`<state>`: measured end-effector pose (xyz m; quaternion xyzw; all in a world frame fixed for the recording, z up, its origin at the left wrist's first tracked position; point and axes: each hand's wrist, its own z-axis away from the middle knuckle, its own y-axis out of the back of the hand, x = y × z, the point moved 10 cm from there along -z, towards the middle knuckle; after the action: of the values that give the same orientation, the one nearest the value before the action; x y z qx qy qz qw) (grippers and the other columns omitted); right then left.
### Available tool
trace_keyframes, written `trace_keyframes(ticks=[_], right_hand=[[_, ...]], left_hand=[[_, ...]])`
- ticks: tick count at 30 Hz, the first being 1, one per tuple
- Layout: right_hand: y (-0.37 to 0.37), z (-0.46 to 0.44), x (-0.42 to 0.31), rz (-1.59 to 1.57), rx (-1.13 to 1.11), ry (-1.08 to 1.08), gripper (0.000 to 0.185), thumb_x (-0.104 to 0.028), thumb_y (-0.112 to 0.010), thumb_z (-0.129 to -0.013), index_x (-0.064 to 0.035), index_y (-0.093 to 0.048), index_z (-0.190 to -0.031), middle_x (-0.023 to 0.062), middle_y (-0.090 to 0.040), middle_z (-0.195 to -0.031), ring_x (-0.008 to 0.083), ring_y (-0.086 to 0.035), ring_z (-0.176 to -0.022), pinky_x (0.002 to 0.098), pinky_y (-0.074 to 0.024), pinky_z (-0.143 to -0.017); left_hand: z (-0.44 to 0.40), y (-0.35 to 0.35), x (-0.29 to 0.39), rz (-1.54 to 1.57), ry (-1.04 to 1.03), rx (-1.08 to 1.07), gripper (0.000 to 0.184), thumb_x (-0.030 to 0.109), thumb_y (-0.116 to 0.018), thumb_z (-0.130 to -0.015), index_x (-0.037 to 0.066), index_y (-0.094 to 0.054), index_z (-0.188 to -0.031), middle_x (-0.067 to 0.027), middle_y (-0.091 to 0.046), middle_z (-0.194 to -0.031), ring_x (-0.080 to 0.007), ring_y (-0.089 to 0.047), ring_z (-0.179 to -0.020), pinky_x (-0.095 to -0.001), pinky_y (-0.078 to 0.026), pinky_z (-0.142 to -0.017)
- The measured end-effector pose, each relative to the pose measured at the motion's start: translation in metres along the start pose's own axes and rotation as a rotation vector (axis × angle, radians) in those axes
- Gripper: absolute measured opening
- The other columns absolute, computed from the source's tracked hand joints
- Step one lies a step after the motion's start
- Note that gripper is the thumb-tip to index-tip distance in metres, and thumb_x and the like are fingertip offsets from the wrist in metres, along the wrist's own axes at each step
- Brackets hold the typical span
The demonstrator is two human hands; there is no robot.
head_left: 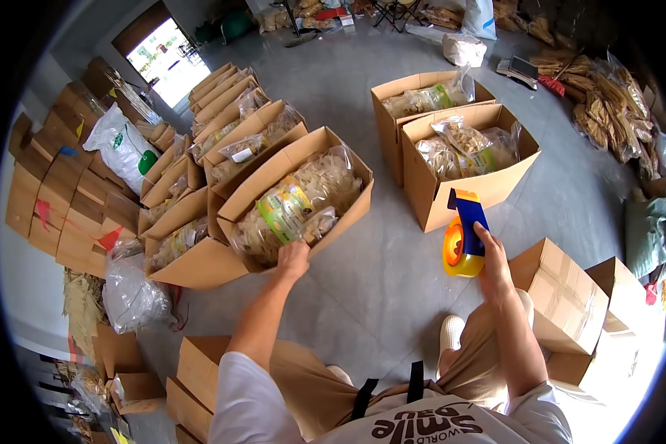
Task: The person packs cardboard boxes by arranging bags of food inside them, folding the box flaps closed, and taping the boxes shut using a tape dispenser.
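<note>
My left hand (pixel 294 259) is closed at the near edge of an open cardboard box (pixel 350 214), its fingers partly hidden by the box edge. Clear bags of pale dried food (pixel 325 177) with a green and yellow label fill that box. In my right hand (pixel 493 255) is a blue and orange tape dispenser (pixel 470 233) with a yellow roll, held above the grey floor. Beyond the dispenser, two more open boxes (pixel 462 194) stand side by side, with similar bags inside.
Rows of open filled boxes (pixel 255 126) extend behind on the left, beside stacked cartons (pixel 52 185) and a white sack (pixel 118 148). Closed cartons (pixel 562 296) stand near my right leg. A scale (pixel 519 71) and brown bundles (pixel 614 111) lie at the far right.
</note>
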<state>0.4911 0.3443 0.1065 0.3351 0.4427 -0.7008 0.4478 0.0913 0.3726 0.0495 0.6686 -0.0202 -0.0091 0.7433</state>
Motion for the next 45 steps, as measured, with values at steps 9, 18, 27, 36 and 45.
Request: trace_keyframes(ticks=[9, 18, 27, 36, 45], right_hand=[[-0.005, 0.006, 0.006, 0.022, -0.066, -0.04, 0.041, -0.035, -0.052, -0.089, 0.0048, -0.057, -0.098, 0.0106, -0.062, -0.081, 0.0169, -0.06, -0.07, 0.0264, -0.0476, -0.07], [-0.002, 0.024, 0.016, 0.006, -0.058, -0.054, 0.042, -0.033, -0.053, -0.089, 0.0064, -0.056, -0.102, 0.0109, -0.062, -0.087, 0.0168, -0.061, -0.074, 0.0273, -0.0484, -0.073], [0.005, 0.02, 0.029, -0.076, -0.061, -0.069, 0.037, -0.028, -0.054, -0.089, 0.0061, -0.057, -0.101, 0.0106, -0.062, -0.086, 0.0181, -0.062, -0.074, 0.0281, -0.0497, -0.072], [0.018, 0.011, 0.026, -0.102, -0.036, -0.047, 0.035, -0.029, -0.054, -0.089, 0.0041, -0.058, -0.1, 0.0099, -0.063, -0.083, 0.0173, -0.062, -0.071, 0.0278, -0.0494, -0.066], [0.026, 0.018, 0.027, -0.101, -0.072, -0.105, 0.038, -0.029, -0.058, -0.087, 0.0011, -0.052, -0.11, 0.012, -0.06, -0.104, 0.0206, -0.059, -0.093, 0.0315, -0.0465, -0.086]], left_hand=[[0.191, -0.014, 0.046, 0.223, -0.27, -0.265, 0.009, 0.006, -0.066, -0.067, 0.003, -0.065, -0.075, -0.0107, -0.059, -0.081, -0.0312, -0.058, -0.08, -0.0408, -0.047, -0.068], [0.284, -0.041, 0.05, 0.825, 0.237, -0.461, 0.057, 0.021, -0.078, -0.066, 0.0, -0.051, -0.113, -0.0168, -0.063, -0.095, -0.0285, -0.064, -0.082, -0.0344, -0.049, -0.075], [0.238, 0.042, 0.099, 0.693, -0.108, 0.267, 0.034, 0.0, -0.067, -0.074, -0.002, -0.049, -0.103, -0.0109, -0.052, -0.091, -0.0164, -0.053, -0.07, -0.0266, -0.045, -0.063], [0.174, 0.036, 0.126, 1.108, 0.121, 0.003, 0.037, 0.003, -0.064, -0.078, 0.007, -0.047, -0.11, -0.0078, -0.057, -0.075, -0.0173, -0.055, -0.062, -0.0288, -0.045, -0.057], [0.123, -0.038, 0.215, 0.647, -0.421, -0.32, 0.058, 0.029, -0.063, -0.081, 0.004, -0.043, -0.13, -0.0196, -0.038, -0.135, -0.0327, -0.037, -0.124, -0.0457, -0.029, -0.104]])
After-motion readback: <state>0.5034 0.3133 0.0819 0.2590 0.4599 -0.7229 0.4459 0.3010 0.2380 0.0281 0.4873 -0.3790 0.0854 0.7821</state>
